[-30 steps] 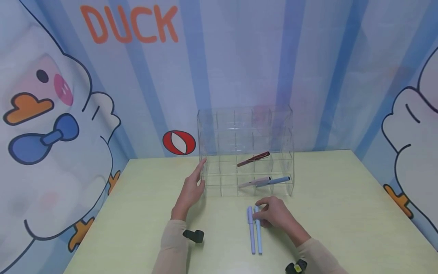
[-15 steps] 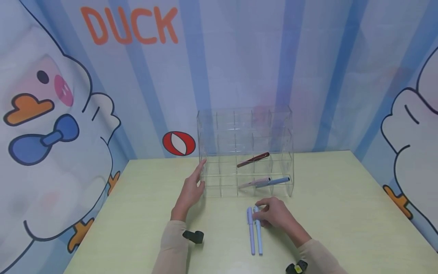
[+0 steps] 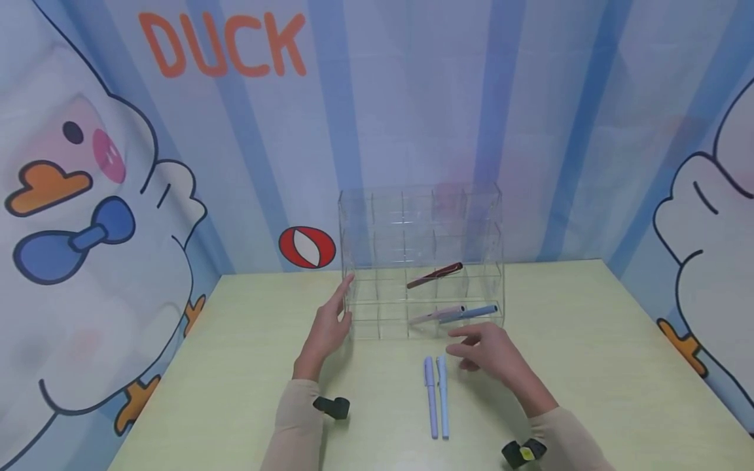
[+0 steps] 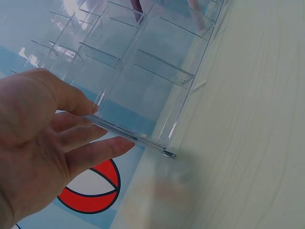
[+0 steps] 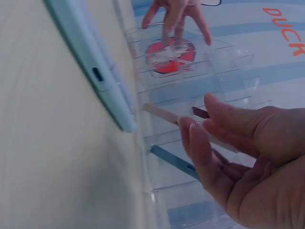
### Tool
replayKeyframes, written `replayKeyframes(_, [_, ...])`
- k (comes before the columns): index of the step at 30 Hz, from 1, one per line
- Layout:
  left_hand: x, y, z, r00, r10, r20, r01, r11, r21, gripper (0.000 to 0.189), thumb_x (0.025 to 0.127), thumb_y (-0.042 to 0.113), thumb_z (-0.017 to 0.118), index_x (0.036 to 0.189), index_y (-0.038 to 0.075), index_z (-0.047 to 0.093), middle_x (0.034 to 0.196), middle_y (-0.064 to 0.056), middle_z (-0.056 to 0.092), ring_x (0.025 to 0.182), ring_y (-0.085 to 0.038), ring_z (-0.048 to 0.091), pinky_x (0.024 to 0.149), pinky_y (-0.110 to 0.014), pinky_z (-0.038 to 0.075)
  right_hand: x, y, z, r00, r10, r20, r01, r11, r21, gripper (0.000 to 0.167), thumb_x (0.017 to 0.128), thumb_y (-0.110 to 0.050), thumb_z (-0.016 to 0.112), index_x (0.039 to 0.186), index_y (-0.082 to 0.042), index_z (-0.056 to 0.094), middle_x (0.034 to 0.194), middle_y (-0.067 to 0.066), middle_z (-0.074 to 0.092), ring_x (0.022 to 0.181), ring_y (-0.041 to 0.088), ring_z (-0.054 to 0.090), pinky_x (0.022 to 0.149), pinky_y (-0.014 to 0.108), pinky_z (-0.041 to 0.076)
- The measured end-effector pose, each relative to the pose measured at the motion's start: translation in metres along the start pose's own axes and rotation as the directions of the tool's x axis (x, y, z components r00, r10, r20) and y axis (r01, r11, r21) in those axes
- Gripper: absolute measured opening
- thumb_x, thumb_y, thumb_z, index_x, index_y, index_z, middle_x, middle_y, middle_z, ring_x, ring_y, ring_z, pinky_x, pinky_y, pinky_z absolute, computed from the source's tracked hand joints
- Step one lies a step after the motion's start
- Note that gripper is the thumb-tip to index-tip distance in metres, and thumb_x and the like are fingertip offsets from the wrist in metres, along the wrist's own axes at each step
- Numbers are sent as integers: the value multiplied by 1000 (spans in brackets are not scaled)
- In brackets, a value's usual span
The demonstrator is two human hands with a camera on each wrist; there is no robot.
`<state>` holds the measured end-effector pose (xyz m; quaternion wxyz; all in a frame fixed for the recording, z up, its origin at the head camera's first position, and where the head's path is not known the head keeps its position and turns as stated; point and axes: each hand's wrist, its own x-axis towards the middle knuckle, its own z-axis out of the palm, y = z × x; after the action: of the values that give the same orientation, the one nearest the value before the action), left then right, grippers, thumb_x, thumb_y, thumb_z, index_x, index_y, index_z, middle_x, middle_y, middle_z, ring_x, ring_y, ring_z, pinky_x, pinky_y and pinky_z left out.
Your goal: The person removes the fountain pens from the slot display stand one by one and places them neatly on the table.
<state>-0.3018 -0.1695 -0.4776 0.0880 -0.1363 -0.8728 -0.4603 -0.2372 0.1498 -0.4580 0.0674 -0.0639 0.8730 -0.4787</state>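
A clear acrylic pen rack [image 3: 391, 288] with several compartments stands on the table. My left hand [image 3: 328, 329] holds its left side panel, thumb on one face and fingers on the other, as the left wrist view shows. Two capped pens, one lavender [image 3: 431, 399] and one light blue [image 3: 444, 402], lie side by side in front of the rack. My right hand [image 3: 485, 352] hovers just right of their capped ends, thumb and fingers apart with nothing between them. In the right wrist view, the light blue pen [image 5: 97, 71] lies beyond the fingertips.
A dark red pen [image 3: 434, 275] leans in a compartment of the rack's second row from the bottom. Below it rest a pale pink pen [image 3: 437, 314] and a blue pen [image 3: 469, 314]. A printed duck curtain [image 3: 412, 98] hangs behind the pale table [image 3: 589, 347].
My right hand has let go of the light blue pen's cap end and moved up and right, fingers spreading. Both pens stay on the table; my left hand keeps its place.
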Motion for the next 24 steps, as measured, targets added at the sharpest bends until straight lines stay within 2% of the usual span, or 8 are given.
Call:
replayKeyframes(3, [1,-1,0,1000,-2,-2,2,1000,4,77,97,-5,55,160,26,26,162,-6,30,143,-32,36,110,-47,39,-1,-4,-6,996,-89,-3,89,995,38,42,91,-18,74,128,-1,67,91,6,71,72,27,71,63,33,60])
replayKeyframes(6, [1,-1,0,1000,-13,0,13,1000,7,77,97,-4,55,160,27,25,162,-4,29,144,-30,36,111,-46,39,-2,-5,-10,982,-189,-31,190,979,68,42,92,-17,73,130,-1,65,92,7,70,76,34,71,63,33,61])
replayKeyframes(12, [1,-2,-1,1000,-26,9,26,1000,3,79,97,-4,56,160,32,24,163,-3,29,144,-29,35,111,-45,39,0,-5,-11,927,-321,-193,335,941,48,37,93,-14,72,127,-1,66,96,9,70,80,31,71,62,33,61])
replayKeyframes(15, [1,-2,-1,1000,-27,4,27,1000,-1,78,97,-3,56,160,32,25,163,-2,29,144,-29,36,111,-45,38,4,-8,-13,891,-350,-290,375,926,34,35,92,-12,72,125,-1,67,100,11,71,85,22,70,64,28,61])
replayKeyframes(21, [2,-3,-1,1000,-20,5,20,1000,-5,79,97,-4,56,160,32,25,163,-2,28,144,-29,35,111,-45,38,12,-10,-16,828,-329,-454,414,905,99,29,92,-10,72,120,-1,69,107,16,71,91,0,65,69,19,58])
replayKeyframes(24, [1,-3,0,999,-33,7,33,999,-8,80,97,-5,56,160,32,24,163,-2,28,144,-29,36,111,-45,38,11,-20,-18,802,-314,-508,431,893,130,27,92,-6,71,117,2,69,108,20,70,92,-4,63,72,13,55])
